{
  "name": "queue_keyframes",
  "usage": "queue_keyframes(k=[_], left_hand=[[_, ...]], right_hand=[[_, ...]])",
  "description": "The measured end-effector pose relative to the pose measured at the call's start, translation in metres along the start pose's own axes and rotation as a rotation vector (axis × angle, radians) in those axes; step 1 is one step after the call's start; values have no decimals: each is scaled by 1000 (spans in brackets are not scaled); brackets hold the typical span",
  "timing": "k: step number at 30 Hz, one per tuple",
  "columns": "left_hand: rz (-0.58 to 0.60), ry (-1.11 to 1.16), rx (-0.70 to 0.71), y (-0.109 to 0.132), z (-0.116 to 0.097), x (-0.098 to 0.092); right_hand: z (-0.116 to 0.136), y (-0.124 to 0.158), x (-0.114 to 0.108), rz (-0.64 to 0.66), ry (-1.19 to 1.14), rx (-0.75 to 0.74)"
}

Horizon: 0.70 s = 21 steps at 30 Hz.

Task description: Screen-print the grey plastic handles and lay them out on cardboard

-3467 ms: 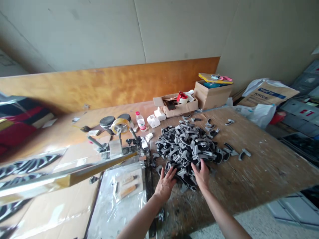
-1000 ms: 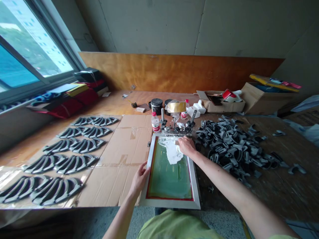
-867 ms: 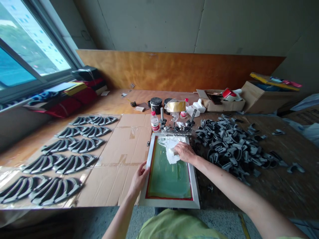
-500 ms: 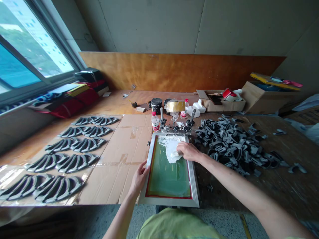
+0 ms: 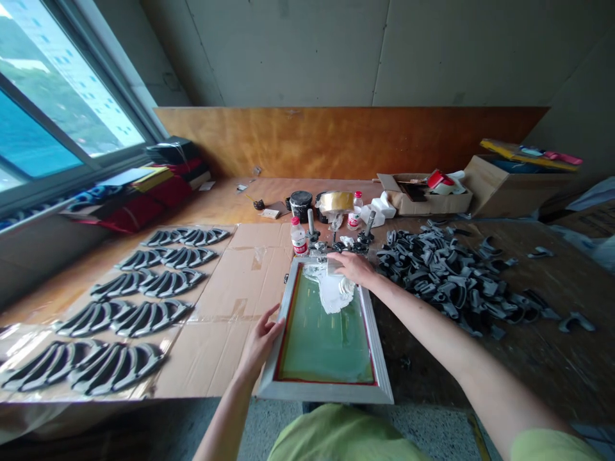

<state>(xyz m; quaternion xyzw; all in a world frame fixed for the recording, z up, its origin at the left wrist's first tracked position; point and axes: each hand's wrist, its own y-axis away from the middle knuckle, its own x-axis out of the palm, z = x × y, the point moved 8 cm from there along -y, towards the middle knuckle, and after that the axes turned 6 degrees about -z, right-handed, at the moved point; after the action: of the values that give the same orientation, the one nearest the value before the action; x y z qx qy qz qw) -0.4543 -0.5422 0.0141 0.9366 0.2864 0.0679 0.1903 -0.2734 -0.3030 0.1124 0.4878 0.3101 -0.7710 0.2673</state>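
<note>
Frame [image 5: 327, 392]: is showing silver-grey. Mesh [image 5: 312, 349]: is showing green, edged in red. Paste [image 5: 332, 299]: is gleaming white. Piled parts [image 5: 435, 272]: are showing grey and black. Fan-shaped parts [image 5: 170, 282]: are striping grey and black. Backboard [image 5: 336, 141]: is showing orange-brown (mottled, almost marbled). Tape roll [image 5: 336, 202]: is showing yellow. Sleeve [image 5: 552, 444]: is showing light green.

Grey wall [image 5: 288, 51]; bright window [image 5: 62, 89]; speckled floor [image 5: 442, 419]

I see a light-green top [image 5: 346, 436], its cloth softly creased in front; the matching right sleeve [image 5: 550, 445] is short, the right forearm [image 5: 432, 336] below it bare, like the left hand [image 5: 259, 338] and right hand [image 5: 354, 267].
</note>
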Motion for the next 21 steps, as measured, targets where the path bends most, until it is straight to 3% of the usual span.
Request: queue_keyframes(k=[2, 4, 6, 8, 11, 14, 17, 19, 21], left_hand=[[37, 33, 3, 7, -24, 1], [29, 48, 38, 8, -52, 1], [-3, 95, 126, 5, -85, 6], [-15, 183, 256, -1, -122, 16], [-19, 240, 371, -14, -170, 34], [-40, 257, 381, -24, -193, 42], [-117, 308, 396, -19, -175, 39], [-69, 236, 258, -8, -131, 52], [90, 81, -13, 9, -66, 79]], right_hand=[[-15, -13, -11, -58, 64, 67], [-36, -10, -32, -204, 97, 141], [-64, 9, -54, -378, 76, 257], [-92, 38, -58, -455, 31, 401], [-105, 74, -21, -317, -65, 470], [-73, 93, 28, -125, -128, 257], [-36, 100, 51, -42, -83, 116], [-15, 102, 50, -75, -65, 131], [14, 108, 43, -165, -71, 123]])
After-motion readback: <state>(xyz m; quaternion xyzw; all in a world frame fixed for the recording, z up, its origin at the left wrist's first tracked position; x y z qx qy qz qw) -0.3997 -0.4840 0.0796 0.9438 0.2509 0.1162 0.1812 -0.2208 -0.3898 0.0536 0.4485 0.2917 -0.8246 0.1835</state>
